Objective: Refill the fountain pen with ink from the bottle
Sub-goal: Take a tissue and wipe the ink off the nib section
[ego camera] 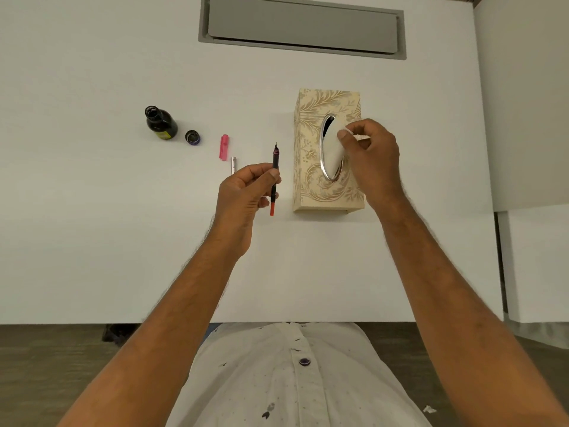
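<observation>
My left hand (246, 195) holds the fountain pen's inner section (274, 167) upright between thumb and fingers, nib pointing away, red end toward me. My right hand (371, 158) pinches a white tissue (334, 149) that sticks out of the oval slot of the patterned tissue box (311, 167). The dark ink bottle (160, 122) stands uncapped at the left, its cap (192, 137) lying beside it. A pink pen barrel (224, 147) and a small silver pen part (233, 164) rest on the white table (92, 211).
A grey recessed cable hatch (303, 26) is set into the table at the back. The table's front edge runs just before my white, ink-spotted shirt (286, 380). A second white surface (535, 257) adjoins at the right.
</observation>
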`<action>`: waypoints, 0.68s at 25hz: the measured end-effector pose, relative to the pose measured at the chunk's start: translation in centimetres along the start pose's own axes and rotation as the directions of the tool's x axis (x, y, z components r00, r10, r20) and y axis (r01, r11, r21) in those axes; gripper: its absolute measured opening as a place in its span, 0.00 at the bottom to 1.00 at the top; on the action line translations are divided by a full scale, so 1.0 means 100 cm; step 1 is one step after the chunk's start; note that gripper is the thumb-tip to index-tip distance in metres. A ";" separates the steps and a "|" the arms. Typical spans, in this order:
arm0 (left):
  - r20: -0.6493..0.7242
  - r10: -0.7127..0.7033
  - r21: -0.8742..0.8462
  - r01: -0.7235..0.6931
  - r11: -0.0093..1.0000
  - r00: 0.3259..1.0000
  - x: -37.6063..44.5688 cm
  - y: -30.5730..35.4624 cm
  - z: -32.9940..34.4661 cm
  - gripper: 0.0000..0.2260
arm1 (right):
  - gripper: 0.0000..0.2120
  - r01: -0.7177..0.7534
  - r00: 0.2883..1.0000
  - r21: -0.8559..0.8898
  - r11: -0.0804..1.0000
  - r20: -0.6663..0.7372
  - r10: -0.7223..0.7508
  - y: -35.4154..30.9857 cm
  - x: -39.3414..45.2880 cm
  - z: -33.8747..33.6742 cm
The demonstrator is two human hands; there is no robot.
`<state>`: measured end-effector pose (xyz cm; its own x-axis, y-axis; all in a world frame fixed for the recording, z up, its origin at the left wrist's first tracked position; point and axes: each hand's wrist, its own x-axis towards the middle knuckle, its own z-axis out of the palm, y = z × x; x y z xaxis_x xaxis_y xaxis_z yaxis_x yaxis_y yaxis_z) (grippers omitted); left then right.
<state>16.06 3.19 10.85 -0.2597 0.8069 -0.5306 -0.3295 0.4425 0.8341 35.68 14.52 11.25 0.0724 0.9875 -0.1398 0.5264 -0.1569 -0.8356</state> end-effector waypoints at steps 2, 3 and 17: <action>-0.013 0.003 -0.002 -0.003 1.000 1.000 -0.004 -0.001 -0.001 0.05 | 0.03 -0.001 1.000 0.061 0.998 -0.029 0.003 -0.001 -0.002 -0.003; -0.020 0.005 -0.003 -0.005 1.000 1.000 -0.006 -0.001 -0.001 0.05 | 0.04 0.001 0.999 0.093 0.996 -0.042 0.003 -0.001 -0.004 -0.004; -0.046 0.040 -0.039 -0.042 0.998 0.998 -0.026 0.003 -0.015 0.04 | 0.08 0.031 0.991 0.442 0.897 -0.127 0.028 -0.044 -0.025 -0.015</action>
<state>15.26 0.61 12.26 -0.3142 0.8051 -0.5031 -0.3531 0.3927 0.8491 34.46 12.78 16.10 0.1944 0.9764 -0.0943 0.1002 -0.1154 -0.9883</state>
